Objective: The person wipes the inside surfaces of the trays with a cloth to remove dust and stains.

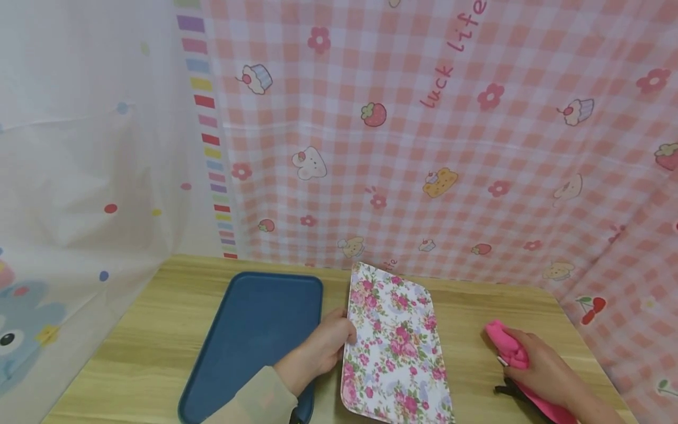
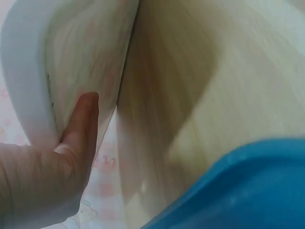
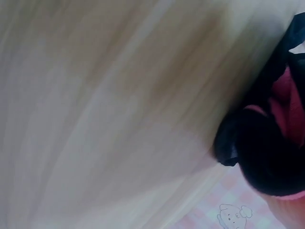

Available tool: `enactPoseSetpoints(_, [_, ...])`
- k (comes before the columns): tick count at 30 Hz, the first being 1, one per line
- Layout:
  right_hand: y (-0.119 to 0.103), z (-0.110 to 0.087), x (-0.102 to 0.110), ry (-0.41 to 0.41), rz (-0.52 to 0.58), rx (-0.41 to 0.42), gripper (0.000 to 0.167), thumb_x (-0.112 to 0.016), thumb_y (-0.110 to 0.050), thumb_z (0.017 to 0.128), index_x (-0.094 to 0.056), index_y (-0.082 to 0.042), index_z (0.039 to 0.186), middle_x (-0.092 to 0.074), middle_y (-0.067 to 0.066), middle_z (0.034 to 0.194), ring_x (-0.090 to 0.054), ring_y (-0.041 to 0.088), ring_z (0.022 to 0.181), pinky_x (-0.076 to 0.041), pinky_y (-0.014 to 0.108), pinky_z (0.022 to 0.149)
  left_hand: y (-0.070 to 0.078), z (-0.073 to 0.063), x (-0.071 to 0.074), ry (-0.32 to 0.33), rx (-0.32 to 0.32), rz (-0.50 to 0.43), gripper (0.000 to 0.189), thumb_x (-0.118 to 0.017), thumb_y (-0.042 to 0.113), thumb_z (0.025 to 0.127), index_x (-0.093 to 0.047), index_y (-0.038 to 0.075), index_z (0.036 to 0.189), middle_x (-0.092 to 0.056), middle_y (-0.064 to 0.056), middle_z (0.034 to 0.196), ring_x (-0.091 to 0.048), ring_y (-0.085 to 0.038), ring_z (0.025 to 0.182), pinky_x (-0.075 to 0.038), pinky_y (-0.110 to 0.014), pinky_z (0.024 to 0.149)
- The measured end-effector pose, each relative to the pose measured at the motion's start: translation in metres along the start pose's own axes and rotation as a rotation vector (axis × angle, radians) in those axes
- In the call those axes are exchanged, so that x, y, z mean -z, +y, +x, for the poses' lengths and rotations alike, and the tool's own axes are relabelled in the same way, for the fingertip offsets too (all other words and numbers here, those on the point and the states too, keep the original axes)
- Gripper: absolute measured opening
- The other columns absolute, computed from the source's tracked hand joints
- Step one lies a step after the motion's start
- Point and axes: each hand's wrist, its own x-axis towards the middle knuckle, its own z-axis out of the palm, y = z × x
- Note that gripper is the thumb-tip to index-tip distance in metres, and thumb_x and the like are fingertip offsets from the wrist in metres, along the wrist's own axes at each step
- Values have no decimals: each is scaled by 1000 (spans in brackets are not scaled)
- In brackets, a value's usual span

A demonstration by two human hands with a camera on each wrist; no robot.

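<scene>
My left hand (image 1: 329,340) grips the left edge of a white tray with a pink rose print (image 1: 394,347), its far end leaning up off the wooden table. In the left wrist view a finger (image 2: 82,119) lies against the pale face of this tray (image 2: 90,57), beside its white rim. On the right, my right hand (image 1: 540,359) holds a bunched bright pink cloth (image 1: 507,344) with black parts close to the tabletop. The right wrist view shows black material (image 3: 267,148) with pink folds (image 3: 288,107) inside it; the fingers are mostly hidden there.
A dark blue tray (image 1: 265,330) lies flat on the wooden table (image 1: 132,341), left of the floral one, partly under my left forearm. Behind the table hangs a pink checked curtain (image 1: 392,153); a white dotted sheet (image 1: 106,153) hangs at the left.
</scene>
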Motion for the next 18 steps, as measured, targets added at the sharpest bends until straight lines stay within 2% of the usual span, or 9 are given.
enactPoseSetpoints(2, [-1,0,1,-19,18,-39,83,-90,-18,76,-49,12,142,-65,23,118,-60,28,97,-53,40,78,-1,-1,-1,-1,-9,-6,48,-43,-10,68,-57,-9,115,-68,-13,99,-65,-19,79,-52,-29,63])
enactPoseSetpoints(3, [-1,0,2,-26,25,-55,84,-89,-19,77,-47,13,142,-64,24,119,-61,29,98,-53,41,78,-2,-1,-1,4,-12,-2,35,-43,-11,68,-59,-6,99,-67,-10,90,-63,-16,73,-51,-27,60])
enactPoseSetpoints(6, [-1,-1,3,-20,49,-85,82,-88,-19,79,-46,15,140,-65,26,119,-62,30,98,-54,39,77,-4,-2,-2,20,-9,18,21,-43,-11,65,-53,6,70,-62,-4,75,-59,-12,64,-44,-23,53])
enactPoseSetpoints(9, [0,-3,3,47,47,-66,75,-88,-15,78,-51,14,136,-67,22,112,-61,26,92,-52,33,72,-5,-3,-3,47,2,46,25,-44,-12,64,-43,13,63,-54,-2,70,-48,-8,54,-36,-20,48])
enactPoseSetpoints(12, [0,-5,3,147,36,-26,67,-88,-10,74,-58,13,129,-68,17,104,-58,21,85,-50,30,68,-6,-4,-1,77,8,59,21,-47,-11,65,-54,-1,82,-57,-11,92,-39,-10,54,-33,-21,50])
enactPoseSetpoints(13, [0,-5,3,181,29,-13,66,-88,-8,73,-59,13,127,-68,16,102,-57,20,83,-50,30,67,-6,-4,-1,85,8,63,31,-48,-11,66,-58,-8,95,-57,-17,104,-41,-12,59,-32,-21,51])
enactPoseSetpoints(14, [-1,-5,4,205,25,-5,65,-88,-8,72,-60,13,126,-68,15,100,-57,19,81,-50,29,66,-7,-4,0,91,8,62,43,-49,-11,67,-56,-14,110,-54,-21,114,-42,-14,64,-33,-22,53])
enactPoseSetpoints(16, [-2,-4,6,238,27,2,64,-89,-7,71,-61,12,126,-68,16,100,-56,19,80,-49,29,64,-7,-4,1,88,3,55,62,-50,-10,70,-47,-19,131,-50,-27,126,-48,-19,73,-37,-23,57])
enactPoseSetpoints(18, [-4,-2,10,245,33,-3,65,-88,-7,71,-60,12,127,-68,18,100,-57,21,80,-49,28,62,-7,-3,3,72,0,39,67,-50,-10,72,-43,-21,138,-52,-28,130,-54,-21,85,-43,-25,63])
